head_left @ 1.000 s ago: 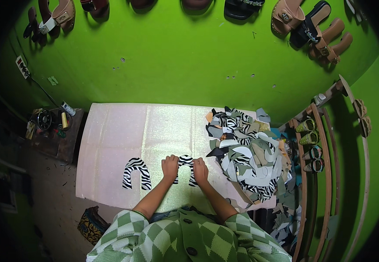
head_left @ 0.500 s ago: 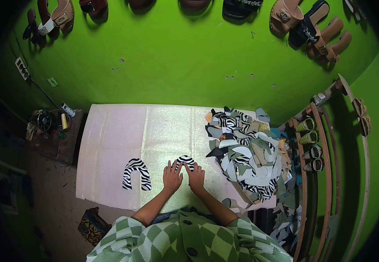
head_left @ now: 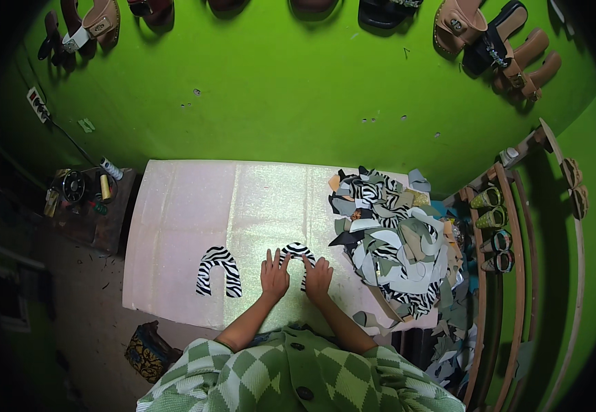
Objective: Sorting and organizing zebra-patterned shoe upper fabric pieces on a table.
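On the pale, shimmering sheet (head_left: 174, 226) covering the table, an arch-shaped zebra-print piece (head_left: 297, 248) lies flat between my hands. My left hand (head_left: 274, 276) rests over its left leg, fingers stretched out and spread. At the right leg is my right hand (head_left: 319, 277), its index finger reaching onto the piece and the other fingers partly bent but apart. Part of the piece is hidden under both hands. To the left lies a second zebra-print arch (head_left: 218, 272), untouched, its two legs pointing toward me.
A heap of cut scraps (head_left: 401, 247) covers the table's right side. Wooden racks (head_left: 505, 275) with sandals (head_left: 487, 198) stand beyond it. At left, a small dark table (head_left: 99, 223) holds spools (head_left: 106, 187). A patterned bag (head_left: 148, 351) sits on the floor.
My right hand has slid outward and its fingers have bent somewhat, uncovering more of the arch's right leg. My left hand stays nearly in place. The whole view has shifted slightly.
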`<state>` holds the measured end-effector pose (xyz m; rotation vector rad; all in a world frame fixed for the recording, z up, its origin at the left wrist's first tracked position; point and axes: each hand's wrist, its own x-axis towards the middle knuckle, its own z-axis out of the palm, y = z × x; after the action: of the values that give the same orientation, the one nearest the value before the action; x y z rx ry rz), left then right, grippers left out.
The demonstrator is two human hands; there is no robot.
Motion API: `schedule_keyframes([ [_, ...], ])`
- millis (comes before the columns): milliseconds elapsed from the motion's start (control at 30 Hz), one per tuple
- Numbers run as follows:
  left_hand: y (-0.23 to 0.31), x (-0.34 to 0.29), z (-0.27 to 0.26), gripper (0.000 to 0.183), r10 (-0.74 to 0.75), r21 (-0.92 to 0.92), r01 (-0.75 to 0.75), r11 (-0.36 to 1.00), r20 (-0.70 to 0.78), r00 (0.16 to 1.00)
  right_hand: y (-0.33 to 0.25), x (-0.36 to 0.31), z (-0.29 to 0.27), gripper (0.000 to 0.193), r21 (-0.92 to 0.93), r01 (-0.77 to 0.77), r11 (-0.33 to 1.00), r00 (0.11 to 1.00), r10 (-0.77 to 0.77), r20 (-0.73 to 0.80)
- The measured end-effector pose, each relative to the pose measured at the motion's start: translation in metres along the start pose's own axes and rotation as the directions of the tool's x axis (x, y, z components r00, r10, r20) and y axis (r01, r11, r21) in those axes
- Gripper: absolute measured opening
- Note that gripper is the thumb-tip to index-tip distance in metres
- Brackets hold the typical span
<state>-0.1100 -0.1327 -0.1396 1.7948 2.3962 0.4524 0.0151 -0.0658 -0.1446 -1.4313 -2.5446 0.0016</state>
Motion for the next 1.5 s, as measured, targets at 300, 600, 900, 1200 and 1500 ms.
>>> schedule_keyframes([
  [300,-0.005,-0.004,0.002,0.051,-0.05,0.025,0.052,0.998,-0.075,0.996,0.022,-0.008,-0.006,0.044,-0.01,-0.056,0.998,0.997,0.057,0.058],
  [600,0.002,-0.001,-0.006,0.053,-0.044,-0.071,0.041,0.997,-0.044,0.998,-0.001,0.003,0.004,0.04,0.052,-0.081,0.995,0.995,0.078,0.059],
  [900,-0.014,-0.01,-0.001,0.052,-0.083,-0.071,0.08,0.994,-0.043,0.996,-0.002,0.005,-0.012,0.047,0.111,0.001,0.994,0.982,-0.022,0.188],
  [1200,-0.014,-0.013,-0.01,0.053,-0.067,-0.102,0.066,0.993,-0.005,0.998,-0.02,0.006,0.001,0.056,0.194,0.113,0.975,0.971,-0.15,0.188],
  [1500,-0.046,-0.04,-0.019,0.047,-0.145,-0.011,0.145,0.989,-0.057,0.988,-0.022,0.01,-0.012,0.053,0.166,0.113,0.98,0.958,-0.152,0.244],
])
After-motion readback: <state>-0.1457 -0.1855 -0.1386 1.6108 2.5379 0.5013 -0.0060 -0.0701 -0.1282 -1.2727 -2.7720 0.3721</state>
